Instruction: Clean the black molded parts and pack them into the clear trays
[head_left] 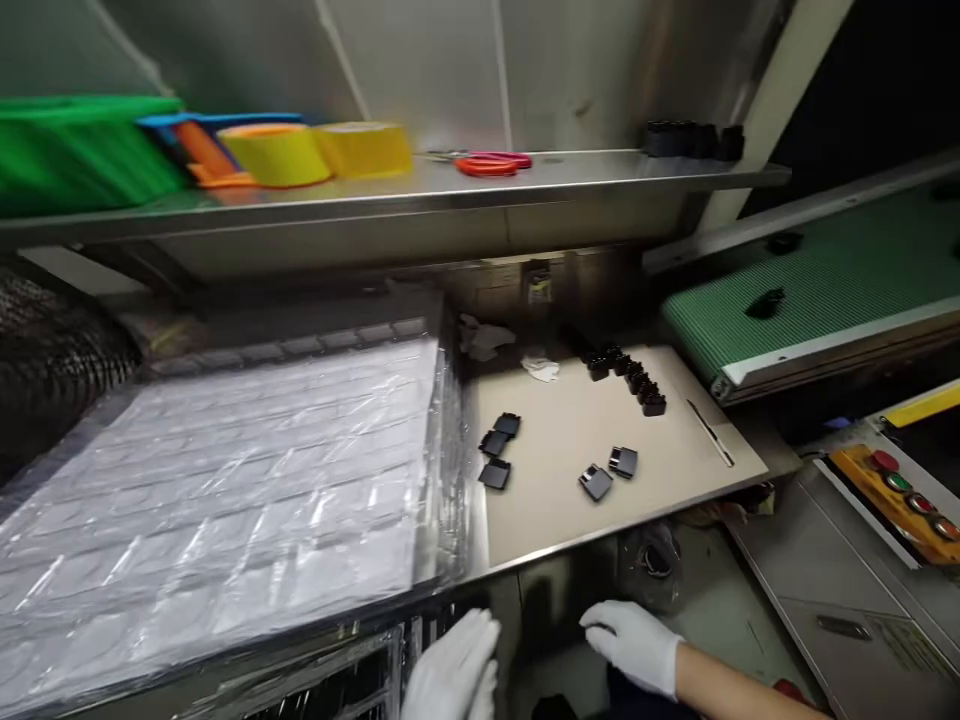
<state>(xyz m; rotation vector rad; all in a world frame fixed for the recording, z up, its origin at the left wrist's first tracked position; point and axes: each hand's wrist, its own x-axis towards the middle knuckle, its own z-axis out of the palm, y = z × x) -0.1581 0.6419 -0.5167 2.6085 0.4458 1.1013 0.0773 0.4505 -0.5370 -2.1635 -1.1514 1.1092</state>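
My left hand point(452, 668), in a white glove, hangs below the front edge of the worktable with its fingers stretched out and nothing visible in it. To its right, my right hand point(634, 645), also gloved in white, is lightly bent, with a gap between thumb and fingers and no object showing. Both hands are apart from the beige work surface point(540, 510). Closest to them on it lie two small black plastic parts point(596, 483). Farther left is a group of three black parts point(494, 473). A row of several black connector-like pieces point(637, 380) stands at the back.
Stacked clear plastic trays point(300, 450) fill the left side. A pen-like tool point(710, 433) lies at right. Behind runs a metal shelf point(585, 172) with tape rolls point(364, 150) and scissors point(491, 163). A green conveyor belt point(825, 290) and a button box point(900, 495) stand right.
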